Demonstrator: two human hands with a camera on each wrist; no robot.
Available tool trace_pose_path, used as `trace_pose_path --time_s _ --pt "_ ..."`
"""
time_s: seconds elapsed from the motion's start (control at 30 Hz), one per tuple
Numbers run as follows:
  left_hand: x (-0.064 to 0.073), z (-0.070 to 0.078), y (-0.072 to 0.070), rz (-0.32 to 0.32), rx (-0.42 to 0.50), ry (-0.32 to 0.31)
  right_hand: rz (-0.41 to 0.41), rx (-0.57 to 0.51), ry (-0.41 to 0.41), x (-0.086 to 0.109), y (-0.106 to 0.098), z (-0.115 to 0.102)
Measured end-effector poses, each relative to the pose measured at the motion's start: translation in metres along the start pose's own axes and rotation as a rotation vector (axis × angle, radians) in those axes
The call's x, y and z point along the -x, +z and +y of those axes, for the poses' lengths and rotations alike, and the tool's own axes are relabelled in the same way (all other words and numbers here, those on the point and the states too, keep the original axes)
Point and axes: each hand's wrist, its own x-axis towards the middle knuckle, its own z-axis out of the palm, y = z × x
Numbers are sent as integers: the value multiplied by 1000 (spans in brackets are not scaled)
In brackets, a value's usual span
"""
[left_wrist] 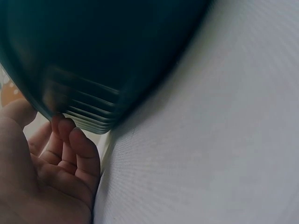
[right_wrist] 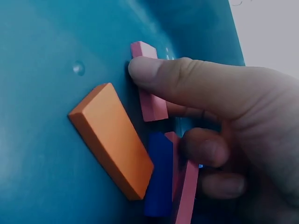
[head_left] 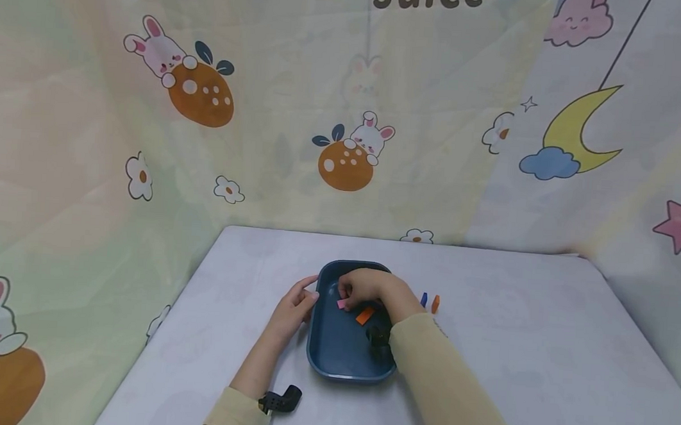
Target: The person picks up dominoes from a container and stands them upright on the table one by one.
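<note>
Under right hand (head_left: 365,287), inside blue tray (head_left: 339,350): pinching pink block (right_wrist: 153,105) between thumb and finger.
Holding right hand nearly closed on that block, with other fingers curled; cannot tell if touching tray floor with it. Just beside pinched block, below thumb in right wrist view, showing orange block (right_wrist: 114,142) lying loose on tray floor. Close by curled fingers, showing blue block (right_wrist: 160,177) and at least one more pink piece (right_wrist: 187,198); cannot tell if touched by them. Resting left hand (head_left: 292,309) relaxed and partly open, with fingertips against tray edge, grasping nothing. Outside tray, to right of right hand, showing narrow blue piece (head_left: 424,300) and small orange piece (head_left: 436,304) near each other on white counter (head_left: 540,370). Well beyond both hands, showing printed cloth (head_left: 275,138).
</note>
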Motion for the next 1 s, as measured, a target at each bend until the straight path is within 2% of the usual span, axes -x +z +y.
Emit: trace_pose_path --time_s 0.27,0.37,0.53,0.67,0.73,0.87,1.0 --pt "0 1 0 3 -16 2 37 24 -6 1 -1 0" --pt "-1 0 0 -2 -15 2 43 -5 -6 3 -4 0" --pt "-1 -1 0 4 -13 1 71 -101 -81 13 -20 2" --pt "0 -2 1 12 -4 -6 158 -167 -166 33 -33 12" --pt "0 -2 2 10 2 -6 227 -203 -192 47 -37 20" --pt "0 -2 2 9 2 9 350 -307 -163 78 -41 44" --pt "-2 -3 1 6 7 18 462 -306 -96 109 -35 70"
